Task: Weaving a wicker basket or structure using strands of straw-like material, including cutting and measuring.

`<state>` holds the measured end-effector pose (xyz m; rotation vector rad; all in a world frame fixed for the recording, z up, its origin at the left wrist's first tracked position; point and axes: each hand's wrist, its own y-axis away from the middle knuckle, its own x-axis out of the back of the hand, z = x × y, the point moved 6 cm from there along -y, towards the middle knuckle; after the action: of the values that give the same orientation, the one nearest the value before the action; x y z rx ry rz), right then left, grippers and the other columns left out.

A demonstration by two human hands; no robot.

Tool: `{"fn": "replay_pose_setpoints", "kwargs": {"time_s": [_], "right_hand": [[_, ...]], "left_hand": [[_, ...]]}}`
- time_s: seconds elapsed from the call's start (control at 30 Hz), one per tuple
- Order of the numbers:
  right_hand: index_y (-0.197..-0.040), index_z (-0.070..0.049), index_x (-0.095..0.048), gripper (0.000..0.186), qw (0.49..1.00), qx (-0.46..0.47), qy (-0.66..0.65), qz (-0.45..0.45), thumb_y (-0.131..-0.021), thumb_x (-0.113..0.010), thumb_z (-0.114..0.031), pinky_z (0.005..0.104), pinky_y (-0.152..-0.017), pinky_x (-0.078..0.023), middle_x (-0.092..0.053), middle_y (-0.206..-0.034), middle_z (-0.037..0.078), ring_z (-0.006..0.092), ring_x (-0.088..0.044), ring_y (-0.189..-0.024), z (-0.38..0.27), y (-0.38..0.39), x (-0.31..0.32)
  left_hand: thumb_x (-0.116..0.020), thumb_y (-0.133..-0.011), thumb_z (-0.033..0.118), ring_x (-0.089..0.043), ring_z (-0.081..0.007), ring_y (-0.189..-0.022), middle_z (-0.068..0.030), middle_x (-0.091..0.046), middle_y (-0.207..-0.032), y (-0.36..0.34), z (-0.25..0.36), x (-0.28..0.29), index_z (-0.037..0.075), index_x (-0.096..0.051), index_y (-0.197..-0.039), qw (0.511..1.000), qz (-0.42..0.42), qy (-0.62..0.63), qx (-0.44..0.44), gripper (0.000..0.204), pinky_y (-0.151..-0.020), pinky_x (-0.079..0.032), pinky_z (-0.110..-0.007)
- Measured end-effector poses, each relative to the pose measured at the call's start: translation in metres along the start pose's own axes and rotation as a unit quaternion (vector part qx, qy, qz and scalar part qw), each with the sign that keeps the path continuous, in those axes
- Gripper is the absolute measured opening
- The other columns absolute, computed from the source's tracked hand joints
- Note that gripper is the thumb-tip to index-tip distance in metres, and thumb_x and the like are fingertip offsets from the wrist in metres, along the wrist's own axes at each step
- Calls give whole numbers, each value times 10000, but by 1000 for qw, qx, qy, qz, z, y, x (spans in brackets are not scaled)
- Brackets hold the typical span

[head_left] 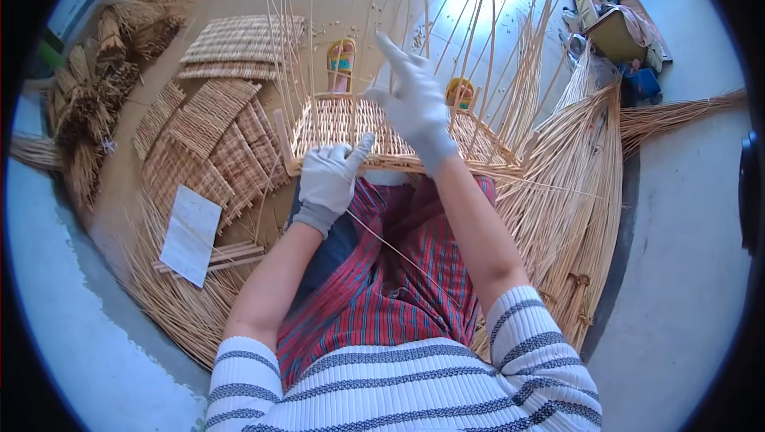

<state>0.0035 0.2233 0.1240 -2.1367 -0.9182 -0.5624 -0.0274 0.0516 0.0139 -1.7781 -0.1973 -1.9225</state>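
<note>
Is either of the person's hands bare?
No, the left hand and the right hand both wear white gloves with grey cuffs.

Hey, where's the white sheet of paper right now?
In the head view, the white sheet lies on the left, at the near edge of the woven panels, partly over the pale sticks.

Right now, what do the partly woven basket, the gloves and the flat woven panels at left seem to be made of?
Basket: probably willow or similar thin rods; pale, smooth, visibly interlaced.
Gloves: likely knitted fabric; matte white with grey cuffs; any coating is unclear.
Panels: some plant fibre, perhaps straw or rush; dry, matte, with coarse tan-brown ridges.
</note>
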Motion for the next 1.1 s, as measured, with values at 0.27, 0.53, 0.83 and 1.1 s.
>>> {"fn": "replay_pose_setpoints", "kwargs": {"time_s": [0.27, 0.53, 0.83, 1.1], "right_hand": [[-1294, -49, -653, 327, 907, -362, -215, 0, -982, -665, -149, 214, -513, -460, -715, -943, 45, 70, -554, -551, 47, 227, 66], [-956, -84, -669, 184, 750, -508, -409, 113, -950, -731, -258, 173, -414, -390, -729, -839, 50, 74, -664, -628, 128, 229, 34], [-832, -39, -657, 157, 915, -321, -238, 53, -931, -699, -152, 262, -558, -465, -643, -668, 32, 107, -574, -562, 112, 131, 64], [-1151, -171, -687, 353, 968, 35, 239, 63, -805, -756, -168, 453, -870, -511, -645, -1062, 119, 337, -626, -994, 49, 32, 49]], "left_hand": [[-569, -906, 208, -554, -244, -1102, -50, -591, -1093, 22, 59, -1, 345, -666, -1301, 996, 85, -10, 16, 429, -1021, -391, -499], [-568, -912, 198, -591, -228, -1196, -45, -616, -1200, 1, 96, -14, 179, -572, -1375, 995, 90, -1, -31, 464, -1143, -331, -545], [-595, -840, 111, -640, -263, -1015, -62, -674, -1071, -15, 90, -22, 162, -654, -1241, 996, 53, 62, -27, 409, -925, -452, -439], [-526, -931, 149, -532, -265, -1232, -85, -575, -1216, -5, 105, -31, 154, -453, -1486, 994, 66, -89, 2, 560, -1121, -334, -574]]}}
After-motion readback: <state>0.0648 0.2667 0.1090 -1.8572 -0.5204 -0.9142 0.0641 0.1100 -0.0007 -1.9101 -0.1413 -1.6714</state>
